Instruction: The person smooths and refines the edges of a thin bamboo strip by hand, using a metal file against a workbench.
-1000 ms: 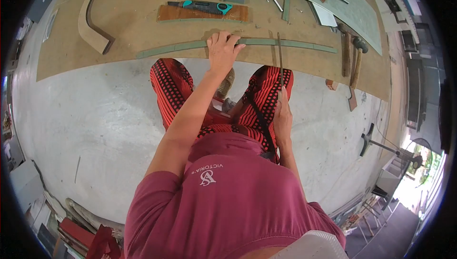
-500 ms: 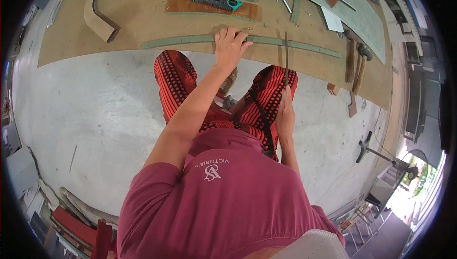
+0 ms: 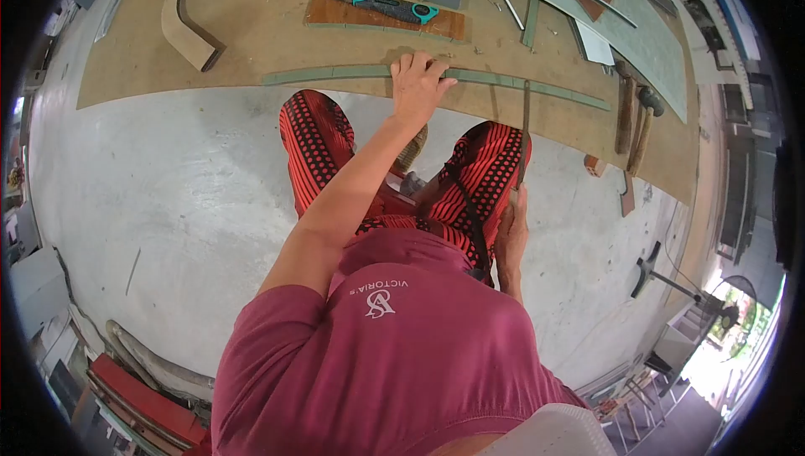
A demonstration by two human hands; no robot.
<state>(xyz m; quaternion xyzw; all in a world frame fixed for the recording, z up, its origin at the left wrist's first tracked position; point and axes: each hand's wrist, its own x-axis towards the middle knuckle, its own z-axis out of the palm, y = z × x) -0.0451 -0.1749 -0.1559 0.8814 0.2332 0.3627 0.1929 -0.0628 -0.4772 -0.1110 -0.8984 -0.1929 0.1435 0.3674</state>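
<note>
A long green strip [image 3: 486, 77] is laid along the near edge of a tan worktop [image 3: 251, 37], at 12 o'clock in the head view. It is covered near its middle by the left hand [image 3: 415, 89], whose fingers are bent over it with the thumb set apart; whether the strip is clamped cannot be told. Toward 3 o'clock, a thin dark blade [image 3: 525, 133] is held at its lower end by the right hand [image 3: 512, 225], the closed fingers partly hidden. The blade is pointed to 12 o'clock, its tip seen against the strip; contact cannot be made out. A hammer [image 3: 644, 131] is seen at the left hand's 3 o'clock.
</note>
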